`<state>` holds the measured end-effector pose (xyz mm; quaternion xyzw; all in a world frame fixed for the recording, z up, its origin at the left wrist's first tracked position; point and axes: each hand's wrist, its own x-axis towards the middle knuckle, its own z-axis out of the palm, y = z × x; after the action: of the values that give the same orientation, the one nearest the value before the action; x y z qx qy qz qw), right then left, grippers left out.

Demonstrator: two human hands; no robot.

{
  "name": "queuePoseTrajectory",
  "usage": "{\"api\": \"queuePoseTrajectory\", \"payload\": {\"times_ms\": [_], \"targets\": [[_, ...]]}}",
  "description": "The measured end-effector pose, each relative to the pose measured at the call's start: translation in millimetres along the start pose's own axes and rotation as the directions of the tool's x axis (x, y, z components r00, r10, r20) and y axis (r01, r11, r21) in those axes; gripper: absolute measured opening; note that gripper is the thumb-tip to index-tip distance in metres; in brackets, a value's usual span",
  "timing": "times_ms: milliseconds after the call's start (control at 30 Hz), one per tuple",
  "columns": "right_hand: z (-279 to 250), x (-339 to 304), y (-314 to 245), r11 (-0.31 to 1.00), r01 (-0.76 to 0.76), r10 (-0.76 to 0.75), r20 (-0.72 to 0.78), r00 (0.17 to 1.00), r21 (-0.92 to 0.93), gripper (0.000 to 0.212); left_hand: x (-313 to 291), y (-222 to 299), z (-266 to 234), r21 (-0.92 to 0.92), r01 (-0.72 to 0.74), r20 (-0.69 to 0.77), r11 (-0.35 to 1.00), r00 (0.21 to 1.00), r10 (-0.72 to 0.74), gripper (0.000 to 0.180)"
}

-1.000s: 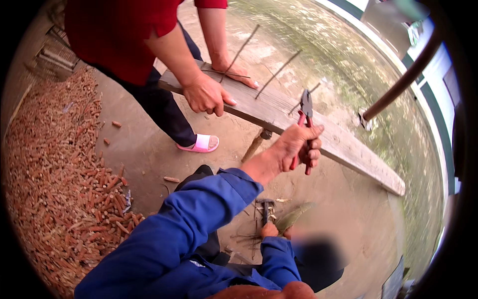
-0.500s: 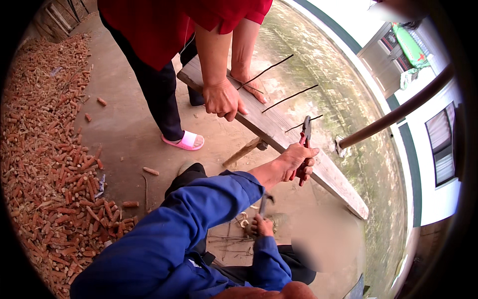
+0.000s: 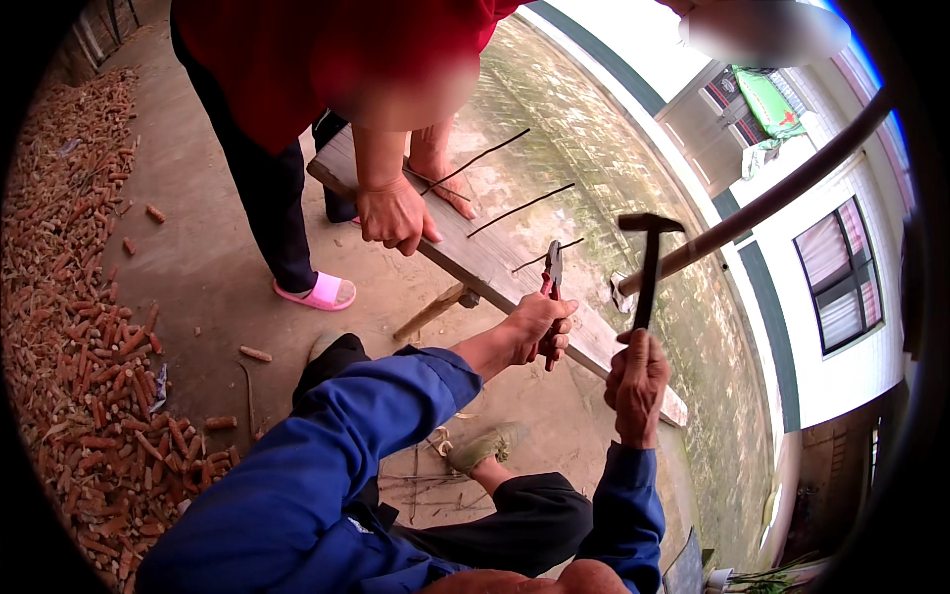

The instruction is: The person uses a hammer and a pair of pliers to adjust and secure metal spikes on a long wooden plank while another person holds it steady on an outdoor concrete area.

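Observation:
My left hand (image 3: 539, 327) grips red-handled pliers (image 3: 554, 272), their jaws at the nearest of three thin dark rods. That rod (image 3: 569, 244) juts sideways past the edge of a long wooden bench (image 3: 596, 344). In my right hand (image 3: 638, 381), a hammer (image 3: 648, 282) is held upright, its dark head raised above the bench's near end. Farther up the plank lie the middle rod (image 3: 522, 209) and the far rod (image 3: 479, 162). A co-worker's two hands press there: one hand (image 3: 398, 211) clasps the plank's edge, the other hand (image 3: 445, 186) lies flat.
The co-worker in red stands at the far end, one pink slipper (image 3: 325, 292) showing. A wooden leg (image 3: 430, 310) props the bench. Corn cobs (image 3: 89, 346) heap up on the left. A brown pole (image 3: 762, 213) slants in at right. Thin sticks lie near my shoe (image 3: 487, 447).
My right hand has swung the hammer up from low beside my leg to above the bench. The pliers stay at the same rod. The whole view has shifted somewhat.

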<state>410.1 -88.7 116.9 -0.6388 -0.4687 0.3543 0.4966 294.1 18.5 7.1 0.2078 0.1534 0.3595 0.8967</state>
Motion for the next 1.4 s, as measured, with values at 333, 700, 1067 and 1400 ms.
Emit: {"api": "queuePoseTrajectory", "payload": {"times_ms": [333,700,1067,1400], "targets": [[-17,37,16,0.942,0.13,-0.134,0.008,0.991,-0.308,0.033,2,-1,-2,-0.02,0.007,-0.03,1.0,1.0,-0.008,0.021],[-25,45,11,0.896,0.139,-0.111,0.09,0.99,-0.422,0.033,4,-6,-4,-0.004,-0.024,-0.022,1.0,0.999,0.024,0.02],[-13,37,12,0.942,-0.128,0.149,0.042,0.988,-0.311,0.032,7,-6,-8,-0.041,0.025,-0.021,0.999,0.999,-0.026,0.021],[-42,58,40,0.929,0.254,-0.289,-0.098,0.952,-0.27,0.031,10,-7,-3,-0.014,0.022,-0.051,1.0,0.998,-0.023,0.022]]}}
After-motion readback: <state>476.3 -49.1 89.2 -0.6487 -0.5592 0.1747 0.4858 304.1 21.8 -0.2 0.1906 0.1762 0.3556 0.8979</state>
